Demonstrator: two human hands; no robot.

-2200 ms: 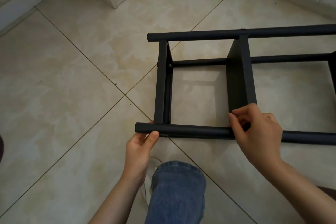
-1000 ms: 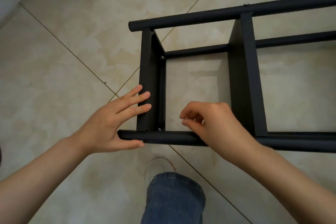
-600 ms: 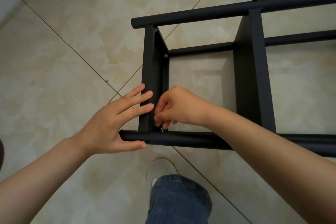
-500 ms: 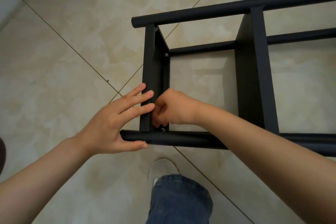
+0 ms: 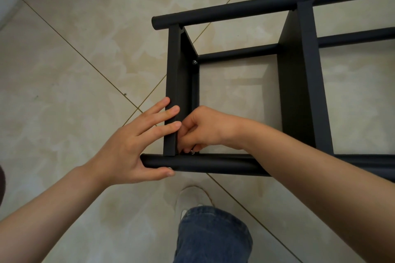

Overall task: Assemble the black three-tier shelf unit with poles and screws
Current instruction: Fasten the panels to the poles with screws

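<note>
tightening the screw (image 5: 192,151) at the near corner is judged to be the step in hand. the shelf unit (image 5: 299,92) is laid on its side on the tiled floor (image 5: 64,70), just ahead of a denim-clad leg (image 5: 213,235). the left hand (image 5: 132,145) is set flat against the end shelf panel (image 5: 172,70), fingers straight and slightly apart, with the thumb pressed along the near pole (image 5: 213,164), so that panel and pole are braced together. the right hand (image 5: 203,130) is reached into the bay, fingers curled and pinched on the screw, of which only a bright glint is seen.

the screw is best held square to the panel and turned in short twists, since cross-threading is likely if the pole hole drifts. the brace should be released only once the thread is felt to bite.

the poles are round, matte black tubes, judged to be metal. the panels are thin, flat, matte black sheets. a matching screw head (image 5: 194,62) is seen at the panel's far corner. the floor is glossy, mottled beige tile, so sliding of the frame is to be expected.
</note>
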